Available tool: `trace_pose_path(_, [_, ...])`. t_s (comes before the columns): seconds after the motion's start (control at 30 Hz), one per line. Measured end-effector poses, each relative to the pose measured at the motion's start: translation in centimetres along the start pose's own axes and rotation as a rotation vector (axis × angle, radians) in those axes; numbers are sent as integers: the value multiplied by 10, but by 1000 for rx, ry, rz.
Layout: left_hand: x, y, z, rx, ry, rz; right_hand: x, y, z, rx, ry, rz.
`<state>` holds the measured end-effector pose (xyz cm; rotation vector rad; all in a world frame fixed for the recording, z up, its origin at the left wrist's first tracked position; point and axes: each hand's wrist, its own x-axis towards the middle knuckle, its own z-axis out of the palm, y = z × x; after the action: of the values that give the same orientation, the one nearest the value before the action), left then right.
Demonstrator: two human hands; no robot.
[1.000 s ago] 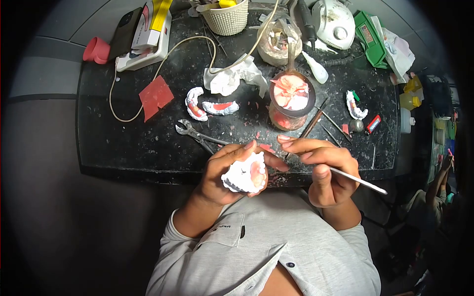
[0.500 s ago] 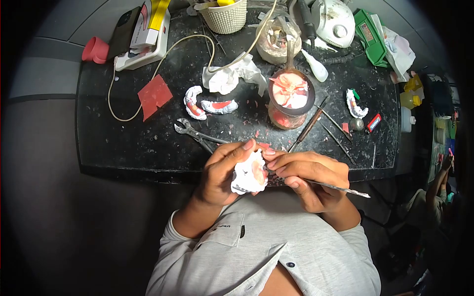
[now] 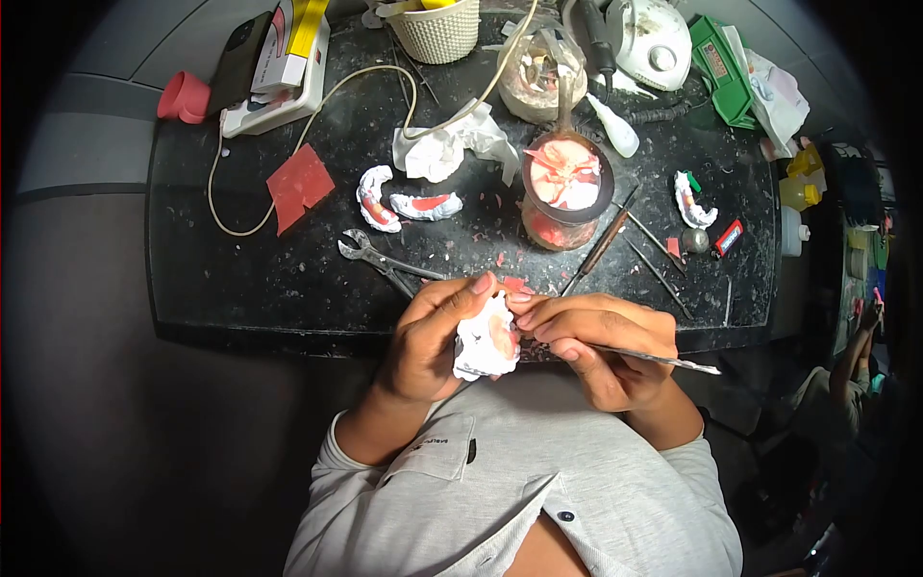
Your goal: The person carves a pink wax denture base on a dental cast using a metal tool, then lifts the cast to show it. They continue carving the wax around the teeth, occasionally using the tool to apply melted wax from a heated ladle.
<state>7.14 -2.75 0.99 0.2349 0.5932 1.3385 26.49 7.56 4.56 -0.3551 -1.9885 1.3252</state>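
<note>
Head cam: L hand point(image 3: 423, 337) wraps a white plaster dental cast point(image 3: 476, 346), thumb along its upper edge, pink patch point(image 3: 504, 337) facing R. Cast is held up in front of the torso, at the near edge of the black bench point(image 3: 240, 298).

R hand point(image 3: 611, 341) pinches a thin metal tool point(image 3: 673, 362) btwn thumb & fingers, shaft sticking out to R. Fingertips right at the cast's R side; working tip hidden, can't tell if it touches.

Bench, L of ctr: metal wrench point(image 3: 365, 252) just beyond L hand, partly hidden by it; two plaster arch pieces w/ pink, one curved point(image 3: 376, 200), one flatter point(image 3: 426, 207), side by side; crumpled tissue point(image 3: 437, 154) behind them; pink-red sheet point(image 3: 301, 188) farther L, lying by a pale cable point(image 3: 332, 96).

Ctr: handled pan point(image 3: 609, 183) w/ pink & white stuff in it, on top of a jar point(image 3: 558, 234). Brown-handled tool point(image 3: 611, 236) tilted just R of jar, thin metal instruments point(image 3: 659, 279) near it.

R side: plaster arch point(image 3: 686, 202) w/ green bit, metal ball point(image 3: 693, 240), red lighter point(image 3: 728, 239), grouped close.

Back row: woven basket point(image 3: 437, 34), white dial unit point(image 3: 644, 43), green box point(image 3: 721, 72).
</note>
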Motion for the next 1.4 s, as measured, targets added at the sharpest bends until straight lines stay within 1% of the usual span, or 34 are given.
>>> trace_pose_path(0.1, [0, -1, -1, -6, 24, -4, 0, 0, 2, 25, -5, 19])
trace_pose_path(0.17, [1, -2, 5, 219, 199, 4, -2, 2, 3, 60, -4, 25])
trace_pose_path(0.27, [3, 1, 16, 215, 235, 3, 0, 4, 4, -3, 31, 15])
trace_pose_path(0.47, [2, 1, 14, 236, 230, -8, -1, 4, 4, 61, 30, 32])
trace_pose_path(0.6, [2, 1, 10, 225, 218, -5, 1, 6, 4, 21, 23, 12])
trace_pose_path(0.67, [2, 1, 8, 266, 198, -11, 0, 6, 4, 65, 34, 28])
trace_pose_path(0.8, [2, 0, 8, 227, 219, -11, 0, 6, 5, 69, 37, 31])
trace_pose_path(0.9, [1, 1, 12, 228, 224, -12, 0, 7, 4, 13, 43, 19])
trace_pose_path(1.0, [3, 1, 10, 233, 228, -12, -1, 8, 6, 82, 26, 23])
trace_pose_path(1.1, [1, 0, 8, 223, 208, -25, 0, 7, -1, 64, 5, 45])
trace_pose_path(1.13, [2, 0, 10, 209, 234, -13, 0, 8, -2, 65, 4, 44])
trace_pose_path(1.2, [4, -2, 17, 194, 259, 1, -2, 11, -3, 104, 87, 37])
trace_pose_path(1.27, [7, -2, 23, 347, 292, 66, -3, 11, -5, 128, 96, 51])
trace_pose_path(1.3, [7, -2, 18, 348, 293, 67, -3, 14, -5, 168, 127, 14])
trace_pose_path(1.33, [7, -2, 10, 329, 188, 54, -4, 17, -6, 208, 158, -23])
trace_pose_path(1.37, [8, -1, 6, 310, 83, 40, -5, 20, -6, 182, 171, -75])
trace_pose_path(1.4, [8, -2, 7, 310, 83, 40, -8, 22, -5, 182, 171, -75])
